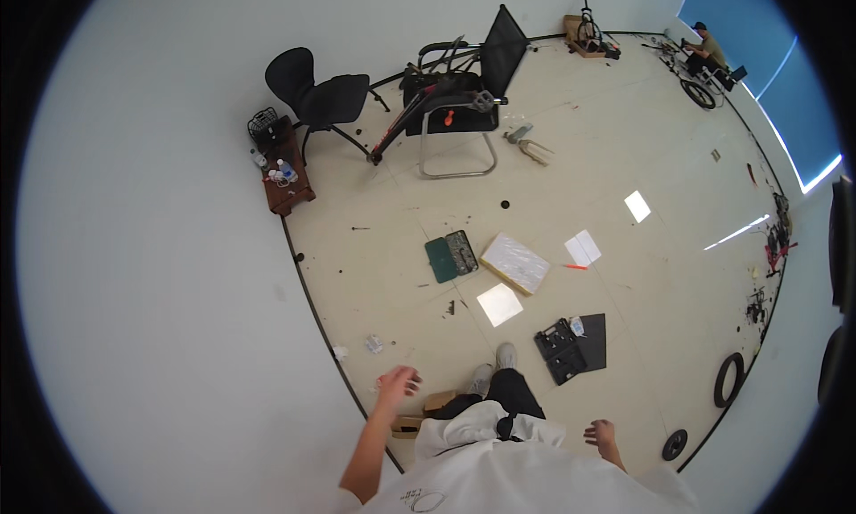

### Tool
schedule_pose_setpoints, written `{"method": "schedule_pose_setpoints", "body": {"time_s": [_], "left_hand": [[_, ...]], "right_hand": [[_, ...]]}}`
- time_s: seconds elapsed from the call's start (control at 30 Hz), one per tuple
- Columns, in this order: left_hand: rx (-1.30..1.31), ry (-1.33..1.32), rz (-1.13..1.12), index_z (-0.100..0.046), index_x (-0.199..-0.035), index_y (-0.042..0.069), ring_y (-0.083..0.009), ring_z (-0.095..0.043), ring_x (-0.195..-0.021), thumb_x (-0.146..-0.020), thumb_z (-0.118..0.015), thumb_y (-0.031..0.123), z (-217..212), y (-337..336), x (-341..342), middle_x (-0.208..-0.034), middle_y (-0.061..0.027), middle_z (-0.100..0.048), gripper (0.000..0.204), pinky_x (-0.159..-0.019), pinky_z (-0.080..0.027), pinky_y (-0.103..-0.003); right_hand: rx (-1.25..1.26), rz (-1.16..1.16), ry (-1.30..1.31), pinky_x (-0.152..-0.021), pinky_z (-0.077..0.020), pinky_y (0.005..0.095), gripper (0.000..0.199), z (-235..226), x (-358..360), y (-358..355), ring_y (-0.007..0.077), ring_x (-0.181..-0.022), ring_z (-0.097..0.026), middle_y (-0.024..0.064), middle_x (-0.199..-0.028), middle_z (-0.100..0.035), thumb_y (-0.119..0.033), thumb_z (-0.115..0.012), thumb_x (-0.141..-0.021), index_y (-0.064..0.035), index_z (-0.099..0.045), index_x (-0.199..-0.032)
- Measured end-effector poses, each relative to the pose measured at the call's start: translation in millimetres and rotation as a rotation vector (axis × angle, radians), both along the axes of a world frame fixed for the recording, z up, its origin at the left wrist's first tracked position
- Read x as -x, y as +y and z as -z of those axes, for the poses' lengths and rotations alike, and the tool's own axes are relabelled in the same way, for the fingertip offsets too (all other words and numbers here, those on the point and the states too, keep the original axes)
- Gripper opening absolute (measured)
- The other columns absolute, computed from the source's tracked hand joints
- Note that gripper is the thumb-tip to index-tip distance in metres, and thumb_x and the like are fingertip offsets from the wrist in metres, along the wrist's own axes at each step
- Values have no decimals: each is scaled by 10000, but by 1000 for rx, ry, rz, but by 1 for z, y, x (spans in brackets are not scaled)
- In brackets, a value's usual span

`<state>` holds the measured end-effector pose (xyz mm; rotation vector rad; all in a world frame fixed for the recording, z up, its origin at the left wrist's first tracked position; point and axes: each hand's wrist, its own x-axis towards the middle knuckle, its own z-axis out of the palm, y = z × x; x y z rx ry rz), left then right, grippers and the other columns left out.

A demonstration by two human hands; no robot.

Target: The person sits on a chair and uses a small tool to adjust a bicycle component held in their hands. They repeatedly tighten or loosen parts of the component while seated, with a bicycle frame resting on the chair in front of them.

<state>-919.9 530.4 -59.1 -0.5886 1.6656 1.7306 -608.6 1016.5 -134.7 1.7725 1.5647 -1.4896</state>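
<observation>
My left hand point(400, 384) hangs in the air near the left wall, slightly blurred, with its fingers apart and nothing seen in them. Below it on the floor stand open cardboard boxes point(407, 428) beside my left leg. A crumpled clear plastic bag point(374, 344) lies a little beyond that hand. On the other side, my right hand point(603, 435) is held out from my body, its fingers loosely bent and apart, touching nothing. Closest ahead of it is an opened black tool case point(561, 352) on the floor, with a small white packet point(577, 326) on it.
Farther out lie a green socket set case point(441, 260) and a white flat box point(517, 264). A black chair point(325, 97) and an armchair holding a bike frame point(419, 113) stand beyond. Tires point(728, 380) lie at right. A person point(709, 50) sits far right.
</observation>
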Motion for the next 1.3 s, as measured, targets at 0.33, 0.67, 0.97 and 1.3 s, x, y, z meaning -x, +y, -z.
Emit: {"method": "schedule_pose_setpoints", "body": {"time_s": [0.33, 0.67, 0.97, 1.3], "left_hand": [[-248, 71, 646, -652, -978, 16, -57, -548, -742, -917, -638, 267, -44, 78, 139, -851, 9, -640, 259, -651, -441, -217], [-180, 166, 734, -603, -1064, 66, -32, -445, -652, -838, -745, 173, -86, -30, 335, -734, 49, -512, 287, -573, -370, -209], [-291, 256, 764, -594, -1063, 49, -55, -517, -723, -821, -741, 112, -79, -155, 551, -783, 22, -568, 291, -660, -434, -207], [-415, 43, 981, -571, -1143, 46, -74, -563, -821, -853, -701, 80, -94, -202, 745, -892, 1, -601, 319, -784, -450, -230]], "right_hand": [[54, -334, 168, -618, -519, 329, 300, 96, 269, -86, 219, -669, -626, 141, -818, -677, -191, -587, -830, 54, -666, -985], [140, -487, 203, -555, -556, 384, 324, 76, 609, -123, 254, -698, -667, 160, -856, -668, -256, -539, -901, 10, -574, -1084], [9, -278, 176, -567, -561, 370, 321, 52, 742, -251, 235, -692, -667, 145, -851, -664, -259, -525, -889, 10, -584, -1053], [-44, -458, 107, -788, -536, 398, 338, 63, 737, -411, 307, -857, -670, 183, -969, -696, -260, -605, -803, 37, -682, -943]]}}
